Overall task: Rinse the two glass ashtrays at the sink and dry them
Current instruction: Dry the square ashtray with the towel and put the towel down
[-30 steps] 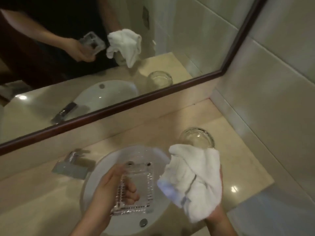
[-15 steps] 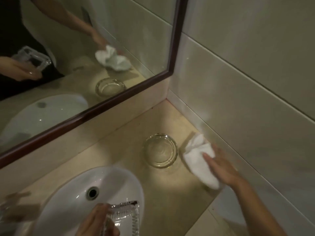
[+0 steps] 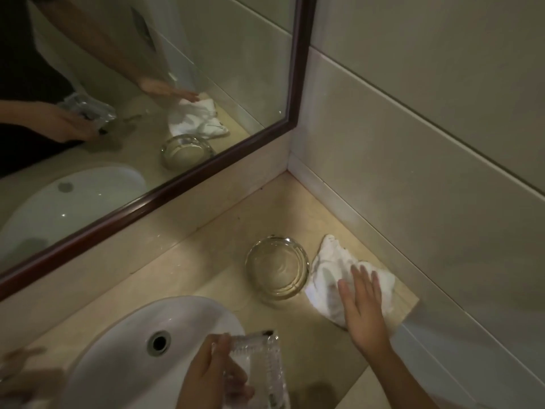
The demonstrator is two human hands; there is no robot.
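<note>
Left hand [image 3: 206, 379] is gripping an ashtray [image 3: 264, 358] over the sink [image 3: 124, 343]; right hand [image 3: 365, 314], fingers straight, is resting on a cloth [image 3: 327, 267] right of it.

My left hand [image 3: 212, 376] and right hand [image 3: 364, 308] are bare; forearms [image 3: 396, 379] are unsleeved. The mirror [image 3: 224, 54] shows my black top [image 3: 20, 54].

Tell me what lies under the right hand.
A crumpled white cloth, lying on the counter beside the round glass ashtray. The right hand covers its near part; anything beneath the cloth is hidden.
</note>
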